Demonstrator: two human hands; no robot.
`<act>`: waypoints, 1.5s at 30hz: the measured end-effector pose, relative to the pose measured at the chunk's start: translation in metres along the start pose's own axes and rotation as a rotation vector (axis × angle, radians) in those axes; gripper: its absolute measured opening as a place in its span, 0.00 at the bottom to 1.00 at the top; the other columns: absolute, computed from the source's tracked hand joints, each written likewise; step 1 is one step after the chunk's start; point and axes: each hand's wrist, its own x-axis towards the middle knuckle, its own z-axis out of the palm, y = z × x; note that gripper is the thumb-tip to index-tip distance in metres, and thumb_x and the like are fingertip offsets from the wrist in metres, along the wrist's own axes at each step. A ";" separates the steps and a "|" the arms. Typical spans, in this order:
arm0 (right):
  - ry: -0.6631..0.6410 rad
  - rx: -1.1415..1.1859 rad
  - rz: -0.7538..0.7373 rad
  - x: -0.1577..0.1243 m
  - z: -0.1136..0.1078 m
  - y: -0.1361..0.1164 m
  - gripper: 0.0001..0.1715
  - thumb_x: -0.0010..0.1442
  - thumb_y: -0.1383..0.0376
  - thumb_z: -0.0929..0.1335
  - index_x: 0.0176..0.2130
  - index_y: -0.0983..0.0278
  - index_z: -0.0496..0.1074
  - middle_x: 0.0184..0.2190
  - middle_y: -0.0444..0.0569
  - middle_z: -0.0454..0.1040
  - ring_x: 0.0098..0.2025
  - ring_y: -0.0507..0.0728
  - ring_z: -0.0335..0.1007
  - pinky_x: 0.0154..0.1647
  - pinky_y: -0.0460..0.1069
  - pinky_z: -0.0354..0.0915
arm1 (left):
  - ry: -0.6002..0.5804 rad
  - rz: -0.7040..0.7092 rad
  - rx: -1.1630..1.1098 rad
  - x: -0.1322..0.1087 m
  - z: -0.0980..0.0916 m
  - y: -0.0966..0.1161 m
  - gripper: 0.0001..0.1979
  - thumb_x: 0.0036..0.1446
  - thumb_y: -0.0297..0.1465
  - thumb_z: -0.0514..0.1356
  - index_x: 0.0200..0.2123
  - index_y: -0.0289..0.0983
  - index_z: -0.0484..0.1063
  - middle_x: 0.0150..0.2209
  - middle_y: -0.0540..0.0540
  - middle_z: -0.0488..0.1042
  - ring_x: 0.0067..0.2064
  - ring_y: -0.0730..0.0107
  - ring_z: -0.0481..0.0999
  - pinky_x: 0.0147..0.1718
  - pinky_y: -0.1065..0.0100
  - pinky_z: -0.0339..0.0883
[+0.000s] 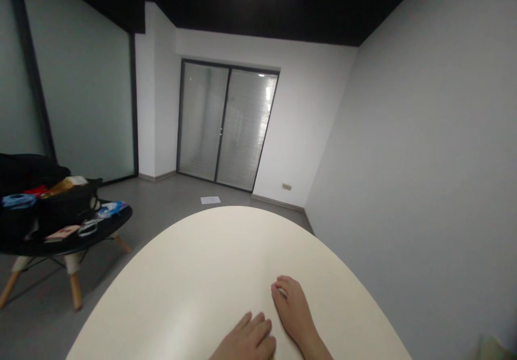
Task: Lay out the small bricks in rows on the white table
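Note:
My left hand (pixel 249 340) rests palm down on the round cream table (pixel 210 257) at the bottom of the view, its fingers slightly apart and pointing forward and right. I see nothing under or between its fingers. A little farther forward and to the right, my right hand (pixel 291 303) lies on its side on the same tabletop. Its fingers curl toward the thumb so the tips come together, with a small gap inside the curl. No object shows in it. The two hands are close together but apart.
To the left, a black chair (pixel 121 217) with wooden legs holds a black bag (pixel 68 206), a small booklet (pixel 62 234) and a blue packet (pixel 112 209). A white sheet (pixel 210 200) lies on the floor beyond the table. A grey-white wall (pixel 424 160) runs along the right.

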 end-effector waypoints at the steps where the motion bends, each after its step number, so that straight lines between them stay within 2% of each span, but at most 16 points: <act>1: -0.003 -0.001 0.001 0.000 0.000 0.000 0.17 0.63 0.61 0.63 0.35 0.63 0.79 0.44 0.58 0.79 0.50 0.63 0.73 0.56 0.58 0.64 | -0.003 -0.013 -0.002 0.002 -0.002 0.002 0.09 0.68 0.34 0.57 0.49 0.40 0.72 0.54 0.40 0.75 0.57 0.52 0.73 0.58 0.55 0.65; 4: -0.011 -0.006 0.004 0.000 -0.002 -0.002 0.16 0.63 0.61 0.63 0.34 0.63 0.79 0.44 0.58 0.79 0.50 0.63 0.72 0.56 0.58 0.64 | -0.113 -0.107 -0.148 0.012 -0.030 0.007 0.09 0.63 0.35 0.62 0.46 0.42 0.74 0.51 0.42 0.76 0.54 0.52 0.75 0.55 0.56 0.67; 6: -0.017 -0.008 0.005 0.000 -0.003 -0.003 0.16 0.62 0.62 0.63 0.34 0.62 0.79 0.43 0.57 0.80 0.50 0.63 0.73 0.56 0.58 0.64 | -0.167 -0.203 -0.332 0.019 -0.056 0.007 0.20 0.57 0.38 0.67 0.52 0.41 0.73 0.53 0.40 0.74 0.51 0.52 0.76 0.50 0.59 0.70; 7: -0.020 -0.009 0.005 0.000 -0.004 -0.004 0.15 0.62 0.62 0.63 0.34 0.62 0.79 0.43 0.57 0.80 0.50 0.63 0.73 0.56 0.58 0.64 | -0.125 -0.267 -0.410 0.022 -0.068 0.004 0.23 0.58 0.38 0.65 0.55 0.41 0.71 0.58 0.38 0.71 0.54 0.51 0.74 0.53 0.58 0.67; 8: -0.024 -0.010 0.006 0.000 -0.005 -0.005 0.15 0.62 0.63 0.63 0.35 0.62 0.79 0.43 0.57 0.80 0.50 0.63 0.73 0.56 0.58 0.65 | -0.078 -0.334 -0.481 0.024 -0.078 0.000 0.21 0.60 0.35 0.62 0.56 0.41 0.70 0.59 0.40 0.70 0.56 0.54 0.72 0.55 0.59 0.65; 10: -0.033 -0.012 0.007 0.000 -0.007 -0.008 0.14 0.61 0.64 0.64 0.35 0.63 0.79 0.43 0.58 0.80 0.50 0.63 0.73 0.56 0.58 0.65 | 0.002 -0.495 -0.576 0.023 -0.090 -0.012 0.14 0.63 0.30 0.55 0.50 0.40 0.74 0.49 0.44 0.77 0.49 0.62 0.75 0.51 0.65 0.66; 13: -0.049 -0.020 0.012 -0.001 -0.008 -0.012 0.14 0.61 0.64 0.64 0.35 0.63 0.79 0.44 0.57 0.79 0.50 0.62 0.73 0.56 0.58 0.65 | -0.040 -0.572 -0.477 0.015 -0.092 -0.036 0.14 0.62 0.28 0.52 0.39 0.38 0.78 0.38 0.45 0.78 0.42 0.62 0.76 0.44 0.65 0.65; 17: -0.072 -0.032 0.014 -0.005 -0.010 -0.015 0.13 0.61 0.65 0.64 0.35 0.63 0.79 0.45 0.58 0.78 0.52 0.63 0.72 0.57 0.59 0.64 | -0.078 -0.527 -0.468 0.003 -0.091 -0.051 0.13 0.56 0.25 0.54 0.34 0.38 0.79 0.35 0.45 0.78 0.40 0.62 0.75 0.42 0.66 0.63; 21: -0.139 -0.042 0.004 -0.011 -0.017 -0.018 0.13 0.60 0.67 0.65 0.40 0.64 0.79 0.50 0.59 0.76 0.56 0.64 0.69 0.60 0.59 0.62 | -0.164 -0.416 -0.521 -0.001 -0.106 -0.043 0.12 0.50 0.24 0.57 0.33 0.41 0.79 0.32 0.48 0.76 0.37 0.64 0.74 0.38 0.69 0.62; 26: -0.325 -0.054 -0.036 -0.020 -0.042 -0.030 0.18 0.59 0.67 0.65 0.47 0.63 0.77 0.56 0.59 0.73 0.61 0.63 0.65 0.63 0.58 0.59 | -0.213 -0.359 -0.580 -0.004 -0.118 -0.037 0.14 0.48 0.22 0.57 0.32 0.42 0.79 0.31 0.50 0.75 0.36 0.65 0.74 0.37 0.70 0.61; 29: -0.453 -0.052 -0.059 -0.023 -0.059 -0.043 0.17 0.58 0.68 0.65 0.45 0.61 0.78 0.51 0.55 0.76 0.56 0.61 0.69 0.59 0.54 0.62 | -0.233 -0.330 -0.547 -0.005 -0.118 -0.037 0.11 0.48 0.22 0.57 0.29 0.41 0.77 0.29 0.50 0.73 0.36 0.65 0.73 0.36 0.70 0.60; 31: -0.484 -0.039 -0.025 -0.025 -0.065 -0.051 0.15 0.58 0.67 0.65 0.44 0.60 0.78 0.45 0.52 0.78 0.50 0.59 0.72 0.54 0.52 0.64 | -0.225 -0.344 -0.520 -0.005 -0.116 -0.035 0.09 0.49 0.24 0.58 0.29 0.41 0.76 0.29 0.51 0.73 0.36 0.66 0.73 0.36 0.70 0.59; 34: -0.514 0.002 0.031 -0.027 -0.065 -0.058 0.16 0.57 0.67 0.66 0.44 0.60 0.78 0.42 0.51 0.78 0.46 0.58 0.73 0.50 0.49 0.64 | -0.201 -0.395 -0.459 -0.005 -0.111 -0.030 0.05 0.53 0.26 0.59 0.29 0.41 0.74 0.31 0.51 0.72 0.36 0.66 0.72 0.35 0.70 0.58; 37: -0.552 0.042 0.015 -0.029 -0.061 -0.063 0.19 0.55 0.68 0.67 0.46 0.59 0.77 0.43 0.50 0.78 0.46 0.57 0.72 0.49 0.48 0.63 | -0.219 -0.409 -0.384 -0.004 -0.104 -0.026 0.05 0.55 0.29 0.60 0.27 0.40 0.72 0.32 0.50 0.71 0.37 0.65 0.72 0.35 0.68 0.57; 41: -0.559 0.067 0.008 -0.029 -0.056 -0.069 0.19 0.58 0.68 0.65 0.48 0.58 0.76 0.42 0.49 0.76 0.45 0.56 0.71 0.47 0.47 0.62 | -0.240 -0.410 -0.357 -0.002 -0.099 -0.024 0.05 0.56 0.32 0.62 0.28 0.41 0.74 0.33 0.50 0.72 0.39 0.63 0.72 0.37 0.67 0.59; 45: -0.600 -0.008 -0.075 -0.029 -0.049 -0.077 0.13 0.57 0.67 0.67 0.41 0.58 0.79 0.36 0.47 0.74 0.41 0.57 0.71 0.41 0.47 0.61 | -0.232 -0.427 -0.376 0.000 -0.100 -0.021 0.06 0.57 0.31 0.61 0.30 0.41 0.77 0.33 0.49 0.72 0.39 0.63 0.72 0.38 0.66 0.61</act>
